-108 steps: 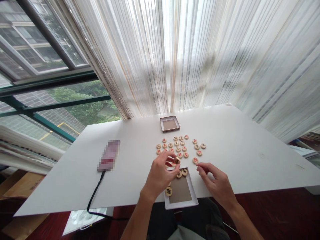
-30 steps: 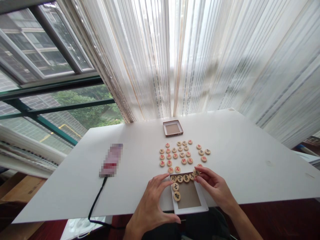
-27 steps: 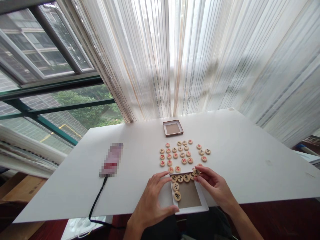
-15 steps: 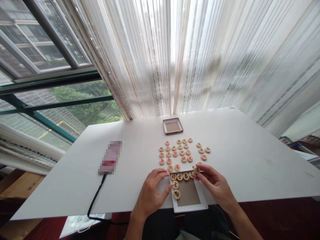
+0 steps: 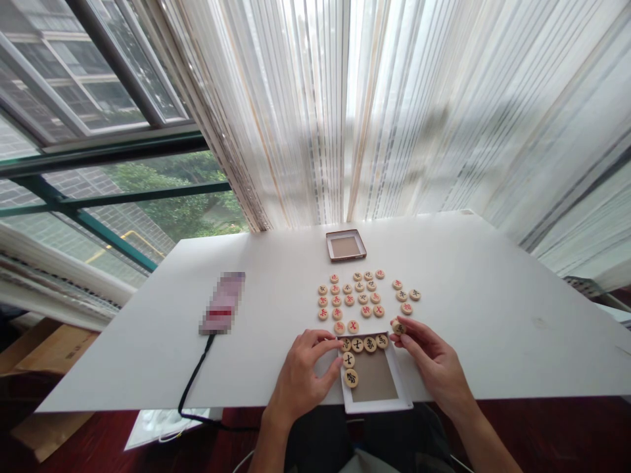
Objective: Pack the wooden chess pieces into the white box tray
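Between the thumb and fingers of my right hand [image 5: 431, 355] is a round wooden Chinese chess piece [image 5: 399, 327] with a black character, held above the box's upper right corner. My left hand [image 5: 308, 371] rests at the left side of the shallow white box [image 5: 378, 405], fingers apart, its fingertips by the corner pieces; whether they touch is unclear. Inside the box, a row of black-lettered pieces [image 5: 369, 344] lines the far edge. Two more pieces [image 5: 350, 378] run down the left side. The box's brown floor [image 5: 372, 378] shows beside them.
Beyond the box lie several loose red and black pieces [image 5: 349, 300], with a smaller group [image 5: 407, 308] to the right. A box lid [image 5: 346, 245] sits farther back on the white table [image 5: 276, 276]. A blurred phone-like object [image 5: 224, 302] with a black cable [image 5: 190, 381] lies left.
My right hand has drawn slightly right with its piece, uncovering the black horse piece at the row's right end. My left hand stays by the box. The view has shifted a little.
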Demonstrator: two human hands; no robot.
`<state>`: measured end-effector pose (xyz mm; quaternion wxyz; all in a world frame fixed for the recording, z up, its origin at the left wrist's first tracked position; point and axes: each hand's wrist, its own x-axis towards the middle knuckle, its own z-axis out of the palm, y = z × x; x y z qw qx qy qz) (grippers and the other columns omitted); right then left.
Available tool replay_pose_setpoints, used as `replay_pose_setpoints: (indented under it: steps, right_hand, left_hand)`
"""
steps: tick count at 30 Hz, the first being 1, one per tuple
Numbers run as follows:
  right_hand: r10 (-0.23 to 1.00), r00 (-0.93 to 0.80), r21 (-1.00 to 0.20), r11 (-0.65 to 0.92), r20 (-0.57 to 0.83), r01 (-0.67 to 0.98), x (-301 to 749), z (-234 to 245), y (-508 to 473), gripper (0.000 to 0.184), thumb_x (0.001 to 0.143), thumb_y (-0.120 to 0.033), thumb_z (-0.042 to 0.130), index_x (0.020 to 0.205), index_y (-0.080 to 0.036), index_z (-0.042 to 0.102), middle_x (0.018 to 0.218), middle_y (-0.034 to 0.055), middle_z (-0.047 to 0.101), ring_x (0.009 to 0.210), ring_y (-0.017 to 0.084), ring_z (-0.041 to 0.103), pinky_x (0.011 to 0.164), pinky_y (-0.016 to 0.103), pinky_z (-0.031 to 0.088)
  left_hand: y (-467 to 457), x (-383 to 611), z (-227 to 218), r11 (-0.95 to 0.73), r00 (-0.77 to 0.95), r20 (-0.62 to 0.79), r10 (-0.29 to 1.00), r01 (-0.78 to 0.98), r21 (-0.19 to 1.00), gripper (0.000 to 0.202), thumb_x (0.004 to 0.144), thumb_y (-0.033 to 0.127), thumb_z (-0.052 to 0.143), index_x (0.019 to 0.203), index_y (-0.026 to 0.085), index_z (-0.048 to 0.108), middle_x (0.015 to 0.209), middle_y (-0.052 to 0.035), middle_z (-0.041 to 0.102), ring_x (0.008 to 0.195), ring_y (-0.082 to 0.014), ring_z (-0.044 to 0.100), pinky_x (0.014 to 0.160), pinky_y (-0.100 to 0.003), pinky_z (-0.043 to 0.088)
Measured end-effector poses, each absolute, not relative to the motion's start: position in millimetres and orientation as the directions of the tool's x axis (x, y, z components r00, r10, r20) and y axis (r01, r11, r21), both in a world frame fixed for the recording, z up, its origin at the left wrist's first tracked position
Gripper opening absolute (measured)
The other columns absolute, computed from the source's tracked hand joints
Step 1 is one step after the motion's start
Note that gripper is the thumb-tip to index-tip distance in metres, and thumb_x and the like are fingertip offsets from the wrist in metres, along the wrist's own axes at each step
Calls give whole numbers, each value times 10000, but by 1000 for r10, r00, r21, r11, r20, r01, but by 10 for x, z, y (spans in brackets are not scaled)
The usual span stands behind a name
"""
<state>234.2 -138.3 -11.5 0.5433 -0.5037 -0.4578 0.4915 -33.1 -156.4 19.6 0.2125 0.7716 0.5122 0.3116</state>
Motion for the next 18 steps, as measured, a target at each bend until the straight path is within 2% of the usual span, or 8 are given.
replay_pose_setpoints:
  steps: [8, 12, 18]
  right_hand:
    - [997, 70, -998, 17, 12, -63, 2314, -79, -1364, 427, 770, -475, 801, 1112, -226, 739, 1046, 95, 784, 939, 279, 756, 843, 400, 638]
    - [998, 55, -996, 16, 11, -92, 2321, -101, -1366, 393, 803, -473, 775, 1112, -232, 734, 1146, 101, 755, 972, 285, 745, 836, 403, 634]
    - [999, 34, -991, 18, 14, -135, 2339, -103, -1373, 300, 864, -435, 727, 1087, -238, 690, 1176, 97, 733, 1005, 273, 725, 835, 378, 609]
  left_hand:
    - [-1554, -329, 190, -403, 268, 301, 915, 646, 649, 243, 894, 240, 642, 1120, 277, 724, 1121, -77, 654, 1051, -248, 631, 941, -428, 549]
    - [-1555, -329, 182, -401, 264, 303, 916, 645, 651, 235, 900, 242, 636, 1114, 276, 726, 1112, -79, 658, 1043, -248, 632, 936, -427, 550]
    - [-1550, -321, 177, -391, 264, 289, 920, 645, 656, 231, 905, 243, 635, 1116, 280, 722, 1116, -71, 659, 1060, -246, 621, 955, -427, 534]
